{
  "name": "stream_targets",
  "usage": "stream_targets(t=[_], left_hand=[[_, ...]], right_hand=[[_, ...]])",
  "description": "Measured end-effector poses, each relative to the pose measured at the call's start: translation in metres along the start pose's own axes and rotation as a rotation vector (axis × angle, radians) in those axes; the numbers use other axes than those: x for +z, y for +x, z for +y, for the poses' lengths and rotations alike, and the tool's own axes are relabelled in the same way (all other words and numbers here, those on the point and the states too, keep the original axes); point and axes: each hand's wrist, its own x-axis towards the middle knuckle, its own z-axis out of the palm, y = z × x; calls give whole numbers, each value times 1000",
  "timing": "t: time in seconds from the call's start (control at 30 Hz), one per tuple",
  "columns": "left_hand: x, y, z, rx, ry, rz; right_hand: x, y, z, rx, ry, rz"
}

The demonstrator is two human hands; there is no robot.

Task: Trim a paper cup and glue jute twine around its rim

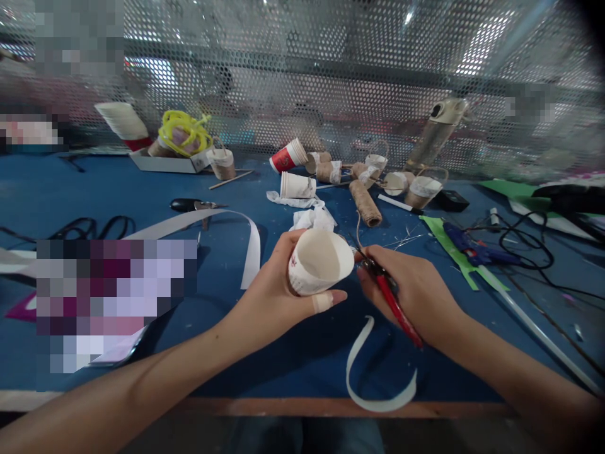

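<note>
A white paper cup [324,261], its mouth tipped toward me, is wrapped by the fingers of my left hand [278,277]. That hand's thumb has a tan bandage [323,302]. My right hand [406,280] is closed on red-handled pliers [394,302], whose dark jaws point toward the cup's rim. A strand of twine runs from the twine roll [365,203] down to the right hand's fingertips; whether the jaws touch it I cannot tell. A curled white paper strip [354,372] lies on the blue table [302,353] below the hands.
Behind the hands lie paper cups [297,186], several twine-wrapped cups [423,191] and crumpled white material [314,216]. A blue glue gun [466,244] with its black cable is at right, near a green strip [439,236]. A black-handled tool [186,205] lies at left. Perforated metal [265,69] stands behind.
</note>
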Motion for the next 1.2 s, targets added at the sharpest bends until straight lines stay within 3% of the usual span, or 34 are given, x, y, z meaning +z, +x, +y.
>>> stream_targets(t=[0.1, 0.3, 0.53, 0.8, 1.2], left_hand=[[0, -2, 0, 63, 85, 7], [-4, -4, -1, 335, 426, 51], [-6, -5, -6, 370, 452, -145], [-2, -1, -9, 463, 475, 29], [-1, -2, -13, 660, 586, 58]], right_hand=[[0, -2, -3, 19, -19, -40], [-1, -4, -7, -3, -18, -46], [-4, -3, -1, 31, -60, -65], [-4, -6, -1, -17, -59, -21], [-4, -6, -4, -123, -168, 80]])
